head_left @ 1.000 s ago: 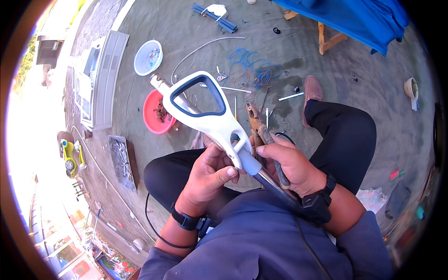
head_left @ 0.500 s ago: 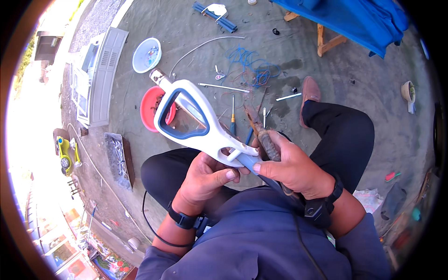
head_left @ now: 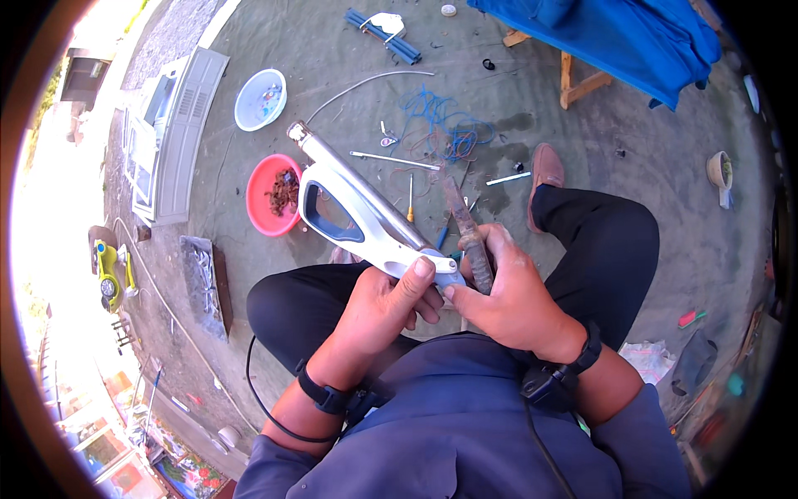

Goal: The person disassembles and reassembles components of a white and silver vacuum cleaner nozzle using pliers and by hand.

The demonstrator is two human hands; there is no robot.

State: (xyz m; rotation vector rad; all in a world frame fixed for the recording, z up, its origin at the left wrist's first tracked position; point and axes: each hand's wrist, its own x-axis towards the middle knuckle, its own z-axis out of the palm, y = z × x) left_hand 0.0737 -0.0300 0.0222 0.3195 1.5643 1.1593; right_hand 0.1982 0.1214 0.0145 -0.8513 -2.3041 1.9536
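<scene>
A white loop handle [head_left: 384, 234] with a dark grey inner grip lies across my hands, joined near its lower end to a shiny metal tube [head_left: 357, 185]. My left hand [head_left: 374, 309] pinches the handle's lower end, thumb on top and some fingers curled below. My right hand [head_left: 528, 303] wraps a rusty knife [head_left: 475, 251] with a bound grip, its blade pointing away from me. The right thumb also presses the handle's pale grey end piece [head_left: 449, 281]. My fingers partly hide the joint.
Beyond my knees lie a red basin [head_left: 259, 208] with brown scraps, a white basin [head_left: 249, 106], a screwdriver [head_left: 410, 208], tangled blue cord [head_left: 449, 125] and thin rods. A metal box [head_left: 220, 291] stands left; blue cloth [head_left: 615, 50] covers a wooden-legged stand at far right.
The handle has turned edge-on and swung slightly, so the metal tube now shows beside it instead of behind the loop. The knife tilts more upright, and my left thumb has moved up onto the handle.
</scene>
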